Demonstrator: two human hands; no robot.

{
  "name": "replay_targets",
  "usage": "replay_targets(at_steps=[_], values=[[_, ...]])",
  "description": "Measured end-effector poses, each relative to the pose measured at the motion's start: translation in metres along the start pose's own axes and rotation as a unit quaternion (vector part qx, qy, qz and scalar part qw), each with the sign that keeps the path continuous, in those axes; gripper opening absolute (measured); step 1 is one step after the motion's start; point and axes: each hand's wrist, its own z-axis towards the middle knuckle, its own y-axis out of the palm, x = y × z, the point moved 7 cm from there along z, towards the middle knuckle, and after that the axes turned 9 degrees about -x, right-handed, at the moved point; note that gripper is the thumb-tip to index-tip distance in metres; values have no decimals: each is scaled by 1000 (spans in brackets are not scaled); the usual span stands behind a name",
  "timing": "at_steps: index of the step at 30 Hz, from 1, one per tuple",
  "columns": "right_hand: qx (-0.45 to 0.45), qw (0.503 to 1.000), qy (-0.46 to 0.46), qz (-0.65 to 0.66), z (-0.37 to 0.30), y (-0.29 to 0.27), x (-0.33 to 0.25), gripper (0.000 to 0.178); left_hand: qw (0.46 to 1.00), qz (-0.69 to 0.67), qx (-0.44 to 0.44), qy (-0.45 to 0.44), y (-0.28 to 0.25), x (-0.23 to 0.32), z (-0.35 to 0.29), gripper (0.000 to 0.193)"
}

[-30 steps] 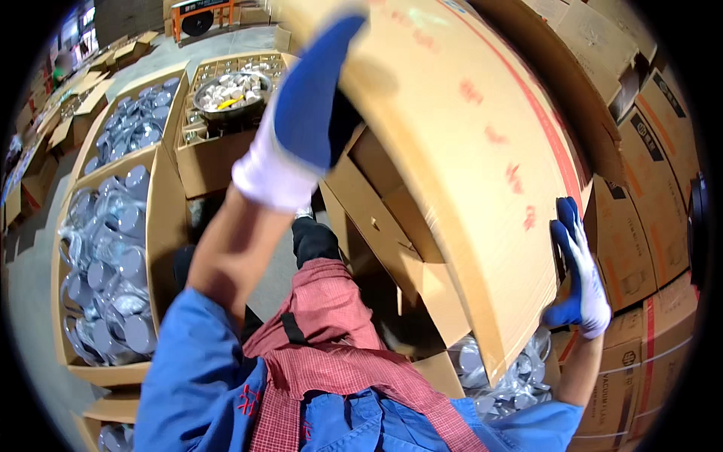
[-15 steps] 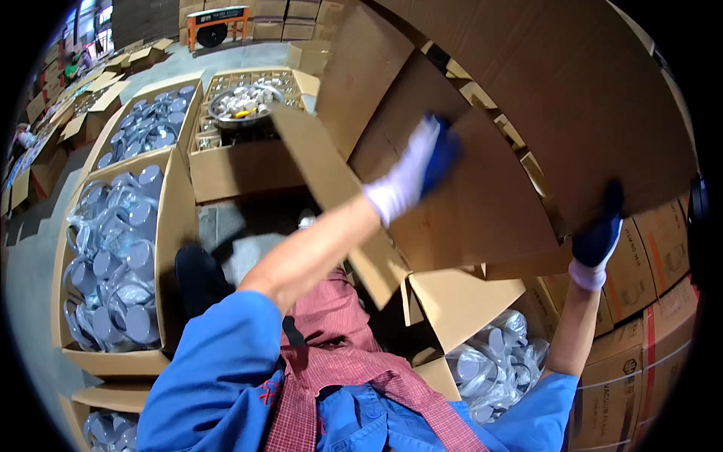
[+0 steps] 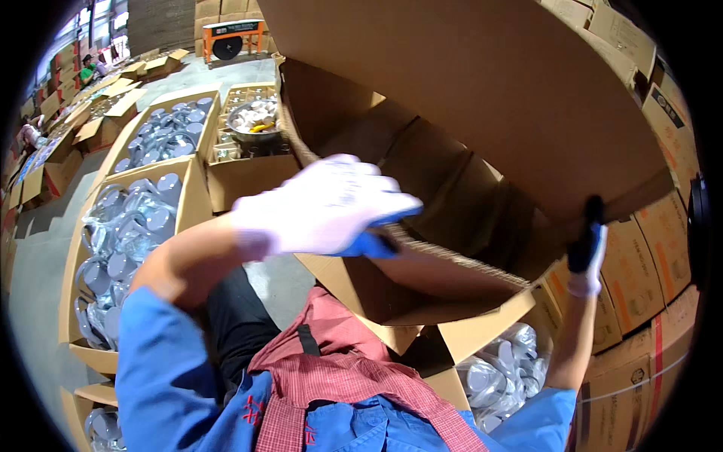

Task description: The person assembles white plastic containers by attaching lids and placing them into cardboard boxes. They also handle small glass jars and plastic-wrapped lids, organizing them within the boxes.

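A large brown cardboard box (image 3: 467, 68) is tilted up in front of me, its inside facing me. My left hand (image 3: 324, 207), in a white glove with a blue palm, is at its near edge. That edge passes between the fingers and thumb, which are slightly blurred. Out at the right, my right hand (image 3: 589, 252), gloved the same way, grips the box's lower right corner; some of its fingers are hidden. Below the raised box stands another carton with its flaps (image 3: 482, 324) spread. Beside it lie grey-lidded items in clear plastic (image 3: 504, 369).
On the left, open cartons (image 3: 192, 203) hold several bagged grey-lidded items. A metal bowl (image 3: 263, 138) of small white pieces rests on a divided carton behind them. Sealed cartons (image 3: 625, 264) are stacked on the right. An orange-framed machine (image 3: 233, 38) stands far back.
My left hand has come down and left, from the inner panel to the near edge. The box has swung from flattened to opened out, its inside now showing. My right hand stays at its corner.
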Motion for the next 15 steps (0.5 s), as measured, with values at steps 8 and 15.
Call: replay_targets(at_steps=[8, 15], values=[[-228, 950, -120, -178, 82, 231, 107, 50, 834, -383, 145, -370, -108, -99, -271, 34], [-350, 917, -150, -115, -34, 453, 139, 36, 747, -98, 509, -417, -203, -45, -632, 51]])
